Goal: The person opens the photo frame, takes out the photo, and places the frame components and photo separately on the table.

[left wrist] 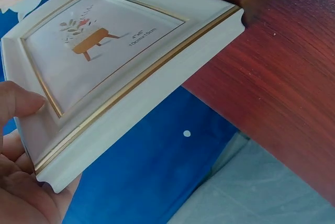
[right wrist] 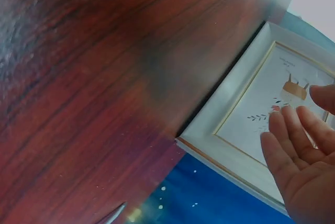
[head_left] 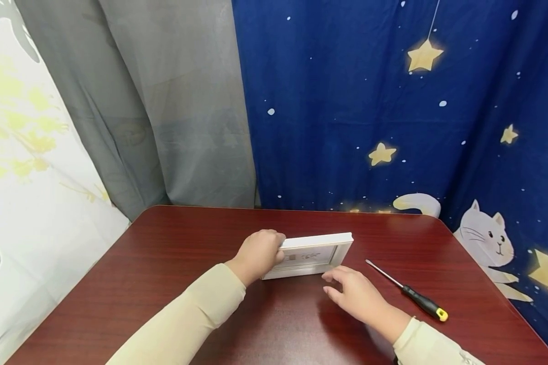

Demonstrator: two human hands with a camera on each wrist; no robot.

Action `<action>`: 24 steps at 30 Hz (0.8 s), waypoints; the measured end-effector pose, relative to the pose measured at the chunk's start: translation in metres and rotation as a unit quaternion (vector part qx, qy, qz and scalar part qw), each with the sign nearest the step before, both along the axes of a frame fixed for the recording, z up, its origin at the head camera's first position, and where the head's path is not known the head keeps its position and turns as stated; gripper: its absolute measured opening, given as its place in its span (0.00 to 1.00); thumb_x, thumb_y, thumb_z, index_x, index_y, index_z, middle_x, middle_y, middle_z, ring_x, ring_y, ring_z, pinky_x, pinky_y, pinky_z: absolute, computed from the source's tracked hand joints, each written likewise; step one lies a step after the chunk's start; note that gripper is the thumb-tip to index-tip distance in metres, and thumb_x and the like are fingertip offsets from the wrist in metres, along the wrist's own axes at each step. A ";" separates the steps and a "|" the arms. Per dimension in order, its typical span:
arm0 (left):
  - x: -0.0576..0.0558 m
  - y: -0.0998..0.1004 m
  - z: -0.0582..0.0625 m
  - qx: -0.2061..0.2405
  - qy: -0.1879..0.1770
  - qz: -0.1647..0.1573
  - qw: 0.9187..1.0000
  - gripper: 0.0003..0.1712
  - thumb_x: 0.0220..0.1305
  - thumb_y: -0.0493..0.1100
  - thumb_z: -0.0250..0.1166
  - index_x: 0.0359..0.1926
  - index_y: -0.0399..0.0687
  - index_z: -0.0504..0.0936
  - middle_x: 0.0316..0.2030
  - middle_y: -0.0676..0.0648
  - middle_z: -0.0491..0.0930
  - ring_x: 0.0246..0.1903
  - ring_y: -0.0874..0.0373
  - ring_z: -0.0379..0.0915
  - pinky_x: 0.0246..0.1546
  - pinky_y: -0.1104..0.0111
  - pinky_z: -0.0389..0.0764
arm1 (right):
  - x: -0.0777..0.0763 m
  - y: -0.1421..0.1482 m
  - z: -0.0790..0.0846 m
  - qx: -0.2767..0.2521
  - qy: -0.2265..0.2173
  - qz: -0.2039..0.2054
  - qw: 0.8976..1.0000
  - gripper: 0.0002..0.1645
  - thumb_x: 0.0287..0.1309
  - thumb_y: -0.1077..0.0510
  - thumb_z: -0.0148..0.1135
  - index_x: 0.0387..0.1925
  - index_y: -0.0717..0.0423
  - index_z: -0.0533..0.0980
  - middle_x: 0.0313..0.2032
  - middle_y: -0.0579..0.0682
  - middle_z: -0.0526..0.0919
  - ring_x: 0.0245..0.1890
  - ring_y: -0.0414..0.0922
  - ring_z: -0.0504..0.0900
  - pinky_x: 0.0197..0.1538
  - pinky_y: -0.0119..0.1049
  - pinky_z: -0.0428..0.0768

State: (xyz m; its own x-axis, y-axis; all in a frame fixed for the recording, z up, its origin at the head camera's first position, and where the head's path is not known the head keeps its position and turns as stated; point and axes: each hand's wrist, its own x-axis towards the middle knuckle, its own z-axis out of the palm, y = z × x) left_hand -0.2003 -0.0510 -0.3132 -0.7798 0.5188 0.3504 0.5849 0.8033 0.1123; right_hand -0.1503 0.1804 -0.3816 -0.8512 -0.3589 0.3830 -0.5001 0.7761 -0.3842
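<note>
A white picture frame (head_left: 319, 242) with a thin gold inner line stands tilted on its long edge on the table. Its insert shows a small orange stool with leaves, clearest in the left wrist view, where the frame (left wrist: 141, 98) fills the upper left. My left hand (head_left: 261, 253) grips its left end, thumb on the front face and fingers behind. By the frame's lower right corner is my right hand (head_left: 353, 294), fingers loosely bent and holding nothing. In the right wrist view that hand (right wrist: 303, 150) appears in front of the picture frame (right wrist: 209, 124).
On the dark red wooden table (head_left: 164, 294), a screwdriver (head_left: 420, 299) with a black and yellow handle lies to the right of my right hand. Behind the table hang a grey curtain (head_left: 196, 101) and a blue star-patterned curtain (head_left: 329, 101).
</note>
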 end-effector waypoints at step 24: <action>-0.021 -0.019 0.013 0.146 -0.190 0.098 0.966 0.03 0.54 0.34 0.65 0.27 0.41 0.84 0.28 0.46 0.84 0.25 0.59 0.73 0.26 0.69 0.77 | -0.012 -0.005 0.002 -0.033 -0.125 -0.025 0.991 0.14 0.51 0.58 0.70 0.41 0.60 0.81 0.35 0.46 0.82 0.36 0.42 0.80 0.41 0.40 0.78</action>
State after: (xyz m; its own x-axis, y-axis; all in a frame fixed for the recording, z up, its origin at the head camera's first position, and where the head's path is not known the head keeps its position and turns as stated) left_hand -0.2211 -0.0696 -0.2998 -0.9544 0.2697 0.1277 0.2957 0.7964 0.5275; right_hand -0.1619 0.1756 -0.3800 -0.9384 -0.2957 0.1787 -0.3448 0.7665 -0.5418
